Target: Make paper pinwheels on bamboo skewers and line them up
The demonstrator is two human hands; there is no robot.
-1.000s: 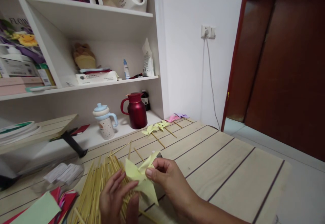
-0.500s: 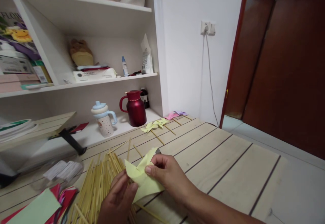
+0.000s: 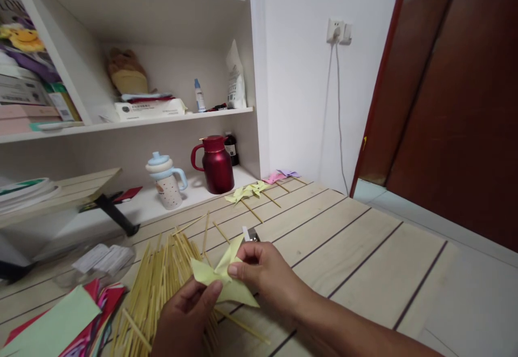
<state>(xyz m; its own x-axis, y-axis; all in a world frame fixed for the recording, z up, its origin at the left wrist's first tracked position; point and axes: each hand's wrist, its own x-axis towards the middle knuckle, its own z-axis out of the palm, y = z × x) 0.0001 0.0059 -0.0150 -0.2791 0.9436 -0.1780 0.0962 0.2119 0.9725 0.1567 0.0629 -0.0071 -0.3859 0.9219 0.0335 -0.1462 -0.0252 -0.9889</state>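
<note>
A pale yellow folded paper pinwheel is held low in the middle of the view. My right hand pinches its centre with thumb and fingers. From below, my left hand grips its lower left edge. Under both hands lies a heap of thin bamboo sticks on the wooden slat table. A small white and grey object lies just beyond my right hand; I cannot tell what it is.
Finished yellow pinwheels and pink and purple pinwheels on sticks lie at the table's far edge. Coloured paper sheets are at the lower left. A red jug and a lidded cup stand on the white shelf.
Both hands and the pinwheel have shifted slightly left and down, and the pinwheel has turned flatter. The view has tilted down a little.
</note>
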